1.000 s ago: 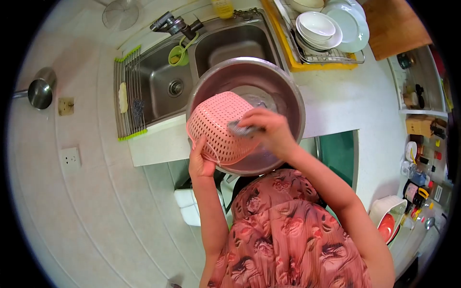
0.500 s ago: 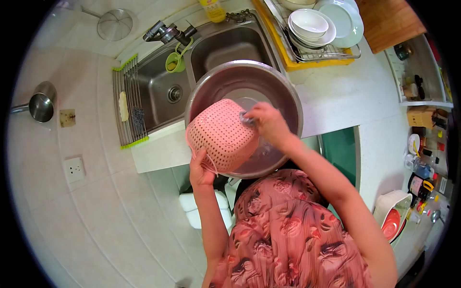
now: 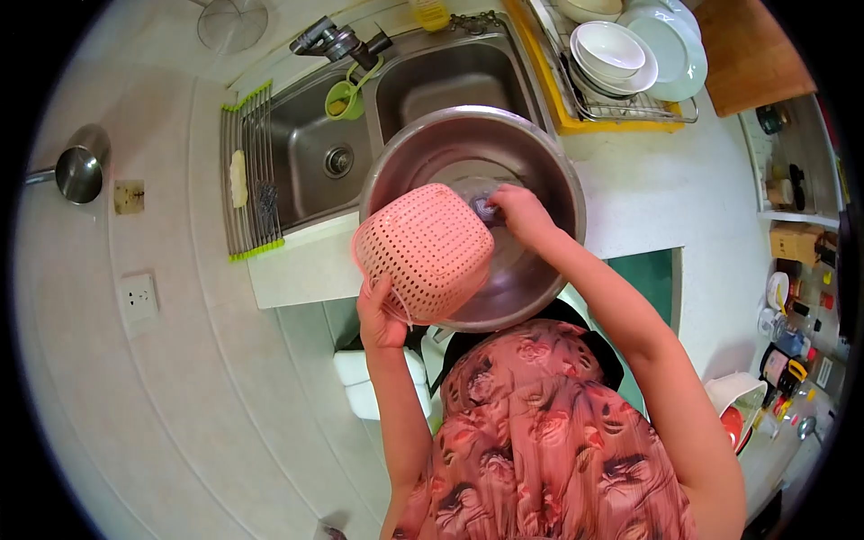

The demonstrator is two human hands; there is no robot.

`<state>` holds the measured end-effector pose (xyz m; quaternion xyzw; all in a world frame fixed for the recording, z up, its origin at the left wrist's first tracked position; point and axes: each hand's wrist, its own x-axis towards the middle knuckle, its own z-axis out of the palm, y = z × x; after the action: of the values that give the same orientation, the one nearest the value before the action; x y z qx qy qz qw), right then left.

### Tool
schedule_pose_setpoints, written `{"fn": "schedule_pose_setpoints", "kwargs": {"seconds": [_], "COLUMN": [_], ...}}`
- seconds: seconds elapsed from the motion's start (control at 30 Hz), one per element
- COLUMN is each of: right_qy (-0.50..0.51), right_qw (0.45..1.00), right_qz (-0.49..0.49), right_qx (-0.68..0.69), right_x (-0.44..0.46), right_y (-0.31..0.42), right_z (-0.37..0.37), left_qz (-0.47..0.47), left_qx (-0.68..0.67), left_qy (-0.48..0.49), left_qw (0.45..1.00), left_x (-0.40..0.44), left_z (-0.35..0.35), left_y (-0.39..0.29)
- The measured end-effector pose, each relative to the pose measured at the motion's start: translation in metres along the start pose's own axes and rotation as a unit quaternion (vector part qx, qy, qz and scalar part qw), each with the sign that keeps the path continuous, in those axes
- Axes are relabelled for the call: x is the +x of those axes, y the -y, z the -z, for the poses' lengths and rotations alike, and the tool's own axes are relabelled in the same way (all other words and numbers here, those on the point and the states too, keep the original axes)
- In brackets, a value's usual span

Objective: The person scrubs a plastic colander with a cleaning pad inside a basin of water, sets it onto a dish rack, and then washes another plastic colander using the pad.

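My left hand (image 3: 382, 310) grips the rim of a pink perforated plastic basket (image 3: 432, 247), tilted with its bottom facing up and away from me. The basket is over the near left part of a large metal basin (image 3: 569, 180). In my right hand (image 3: 522, 214) is a greyish scrubber (image 3: 484, 211), with the fingers closed round it. That hand is over the basin, just right of the basket; whether the scrubber touches the basket I cannot tell. Some water appears to lie in the basin's bottom.
A double steel sink (image 3: 301, 135) with a tap (image 3: 337, 43) lies behind the basin. A roll-up rack (image 3: 250, 180) spans its left edge. At the back right stands a dish rack (image 3: 621, 112) with bowls and plates. Bottles (image 3: 781, 364) line the right side.
My right hand with the scrubber has moved slightly right and down from the basket's upper edge. My left hand still holds the basket. The whole view has shifted a little.
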<state>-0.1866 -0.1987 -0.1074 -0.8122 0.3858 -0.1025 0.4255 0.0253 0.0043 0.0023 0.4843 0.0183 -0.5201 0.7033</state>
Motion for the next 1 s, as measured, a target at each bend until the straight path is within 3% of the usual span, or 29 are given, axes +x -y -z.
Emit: {"fn": "schedule_pose_setpoints", "kwargs": {"seconds": [0.03,0.17,0.37,0.5,0.6,0.8,0.9,1.0], "right_qy": [-0.117,-0.127,-0.179,-0.135,-0.058,-0.141,-0.214,-0.244], "right_qw": [0.991,0.977,0.940,0.930,0.956,0.949,0.965,0.970], "right_qz": [0.035,-0.015,0.235,0.315,0.253,0.232,0.069,-0.008], "right_qx": [0.047,0.172,0.170,0.133,0.135,0.159,0.137,0.003], "right_x": [-0.001,-0.025,0.006,-0.022,-0.045,-0.039,-0.028,-0.020], "right_y": [0.016,0.088,0.139,0.142,0.138,0.154,0.106,0.065], "right_z": [0.002,0.050,0.031,0.023,0.027,0.013,0.005,0.008], "left_qz": [0.001,-0.004,-0.007,-0.033,-0.032,-0.011,-0.034,-0.048], "left_qx": [-0.001,0.041,0.059,0.060,0.056,0.032,0.052,0.069], "left_qy": [0.003,-0.012,0.036,0.061,0.068,0.081,0.082,0.087], "left_qw": [1.000,0.999,0.998,0.996,0.996,0.996,0.995,0.993], "left_x": [0.000,0.003,0.011,0.015,0.015,0.015,0.010,0.008], "left_z": [-0.001,-0.003,-0.009,-0.009,-0.010,0.005,0.011,0.022], "left_y": [-0.001,-0.003,0.005,0.007,0.005,0.006,0.004,0.000]}}
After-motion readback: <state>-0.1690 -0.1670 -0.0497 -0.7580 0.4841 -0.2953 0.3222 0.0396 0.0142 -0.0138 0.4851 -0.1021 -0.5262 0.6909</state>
